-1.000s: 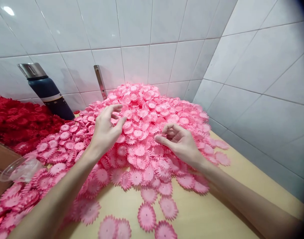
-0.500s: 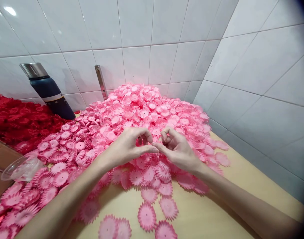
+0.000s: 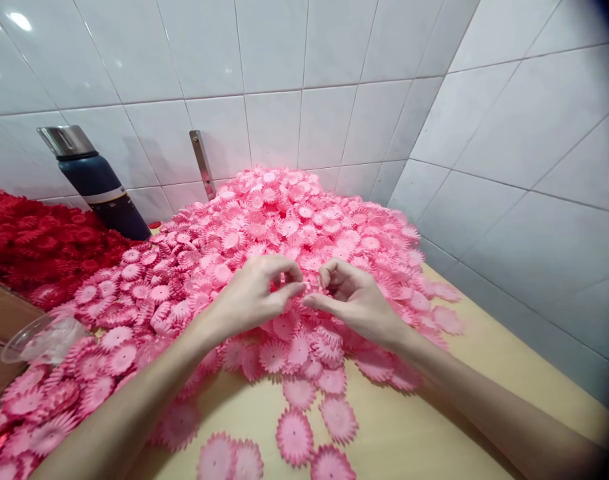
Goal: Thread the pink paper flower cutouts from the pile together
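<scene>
While both hands are meeting at the frame's centre over the pink flower pile [image 3: 294,220], the left hand [image 3: 252,297] is pressing thumb to forefinger and the right hand [image 3: 357,300] is curling likewise; whether a flower is being pinched between them cannot be told. Loose flowers [image 3: 294,433] are lying at lower centre on the table [image 3: 434,427]; a brushing forearm could be sweeping them off or toppling the heap.

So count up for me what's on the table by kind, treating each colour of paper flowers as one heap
Pink flower heap: 1
Red flower heap: 1
Dark blue flask: 1
Clear plastic cup: 1
Hands, left hand and right hand, over the pink heap: 2
Total: 6
</scene>
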Available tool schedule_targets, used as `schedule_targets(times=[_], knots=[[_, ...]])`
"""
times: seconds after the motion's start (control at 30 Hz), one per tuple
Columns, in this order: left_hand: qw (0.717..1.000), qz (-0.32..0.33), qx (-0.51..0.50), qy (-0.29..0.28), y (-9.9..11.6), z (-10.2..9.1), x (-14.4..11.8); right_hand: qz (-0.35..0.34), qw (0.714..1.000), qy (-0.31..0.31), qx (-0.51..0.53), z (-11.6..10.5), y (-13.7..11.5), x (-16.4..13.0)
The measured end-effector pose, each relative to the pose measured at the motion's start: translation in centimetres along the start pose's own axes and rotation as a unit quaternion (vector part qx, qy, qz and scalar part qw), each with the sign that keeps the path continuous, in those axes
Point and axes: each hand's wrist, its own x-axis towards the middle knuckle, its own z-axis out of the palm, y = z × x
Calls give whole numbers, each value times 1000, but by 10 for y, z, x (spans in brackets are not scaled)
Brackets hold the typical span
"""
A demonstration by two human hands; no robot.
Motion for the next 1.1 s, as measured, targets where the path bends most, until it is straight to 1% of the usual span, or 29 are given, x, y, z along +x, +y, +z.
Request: schedule_targets(times=[0.1, 0.17, 0.23, 0.3, 0.33, 0.4, 0.5, 0.53, 0.6, 0.7, 0.8, 0.87, 0.97, 1.03, 1.1], knots=[[994, -41, 2, 100, 1, -9, 1, -3, 999, 35, -23, -5, -1, 1], [979, -79, -23, 184, -3, -19, 1, -7, 998, 57, -38, -8, -1, 3], [960, -100, -17, 260, -10, -28, 1, -14, 997, 67, -45, -9, 0, 4], [944, -110, 30, 310, -20, -35, 0, -19, 997, 59, -39, -8, 1, 5], [940, -111, 55, 318, -24, -37, 0, -20, 998, 49, -33, -8, 2, 5], [941, -100, 80, 314, -28, -37, 0, -18, 999, 31, -26, -6, 2, 4], [954, -65, 72, 283, -23, -30, 1, -11, 999, 29, -32, -5, 1, 3], [963, -49, 59, 258, -20, -28, 1, -8, 999, 34, -40, -4, 0, 2], [985, -13, 34, 171, -11, -24, 0, -5, 997, 42, -57, -4, -1, 2], [995, 46, 8, 91, 0, -18, -1, -7, 997, 44, -69, -3, -4, 2], [998, 60, -19, 6, 4, -12, -3, -10, 995, 54, -81, -1, -6, 1], [998, 51, -28, -29, 4, -7, -3, -5, 995, 54, -81, 1, -6, 1], [998, 37, -27, -48, 1, 1, -2, 4, 998, 31, -63, 2, -3, 0], [998, 40, -17, -53, -1, 4, -2, 0, 998, 16, -53, 2, -1, 1], [998, 50, -2, -47, -1, 4, -2, -5, 999, 9, -44, 0, 1, 1]])
